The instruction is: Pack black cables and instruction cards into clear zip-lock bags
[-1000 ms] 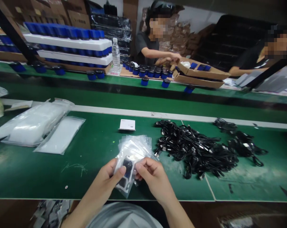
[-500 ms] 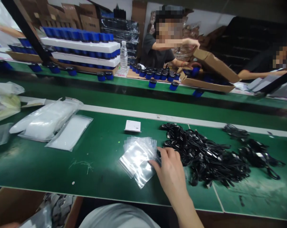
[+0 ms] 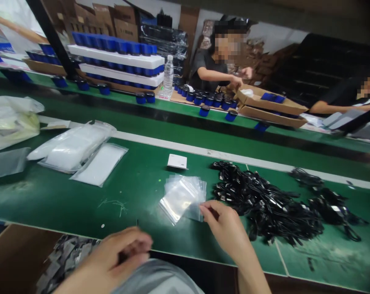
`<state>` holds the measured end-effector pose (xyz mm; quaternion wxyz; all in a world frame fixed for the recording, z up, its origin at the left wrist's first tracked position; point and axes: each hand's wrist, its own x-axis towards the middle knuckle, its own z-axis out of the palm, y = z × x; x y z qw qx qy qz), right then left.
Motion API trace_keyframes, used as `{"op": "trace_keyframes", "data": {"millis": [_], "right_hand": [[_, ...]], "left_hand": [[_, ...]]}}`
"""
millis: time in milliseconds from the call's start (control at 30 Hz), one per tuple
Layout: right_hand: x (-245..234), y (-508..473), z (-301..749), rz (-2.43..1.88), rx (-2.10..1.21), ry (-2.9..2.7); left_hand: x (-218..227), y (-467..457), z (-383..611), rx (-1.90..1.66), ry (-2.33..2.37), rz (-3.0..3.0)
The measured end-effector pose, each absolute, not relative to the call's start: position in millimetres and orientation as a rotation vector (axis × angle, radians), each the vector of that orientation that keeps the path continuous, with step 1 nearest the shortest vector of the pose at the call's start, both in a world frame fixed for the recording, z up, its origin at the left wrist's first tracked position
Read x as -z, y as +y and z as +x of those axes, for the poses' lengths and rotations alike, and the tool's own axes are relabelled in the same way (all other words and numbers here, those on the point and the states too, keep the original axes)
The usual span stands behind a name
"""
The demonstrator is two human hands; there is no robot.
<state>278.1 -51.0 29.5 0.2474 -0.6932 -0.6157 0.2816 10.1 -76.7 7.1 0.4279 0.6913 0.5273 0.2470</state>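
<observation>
A fanned stack of clear zip bags lies flat on the green table. My right hand is at the stack's right edge, its thumb and forefinger pinched on the corner of a clear bag. My left hand is over the table's front edge, slightly blurred, with fingers curled and a gap to the thumb; nothing shows in it. Behind the stack stands a small white card or box. A heap of black cables lies to the right of my right hand.
Packs of white bags lie at left. Below the front edge, an open carton holds many small packed items. Across the table, a person works beside blue jars, cardboard trays and a plastic bottle.
My left hand has risen from the lower left, where a clear bag was near it, to the table edge. My right hand has shifted slightly downward. Across the table, the person has lowered a carton.
</observation>
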Motion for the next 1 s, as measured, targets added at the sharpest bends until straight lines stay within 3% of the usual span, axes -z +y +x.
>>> {"op": "trace_keyframes", "data": {"millis": [133,233,467,1000], "right_hand": [[-28,-72,259,-1.683,-1.102,-1.612],[-23,-85,249,-1.644,-1.050,-1.641],[-16,-95,223,-1.528,-1.208,-1.624],[-23,-114,197,-1.415,-1.128,-1.814]], "left_hand": [[-25,-66,66,-0.809,1.151,1.932],[-26,-74,73,-0.938,1.159,2.088],[-22,-103,48,-0.926,1.205,1.889],[-35,-120,31,-0.828,1.346,1.753]]}}
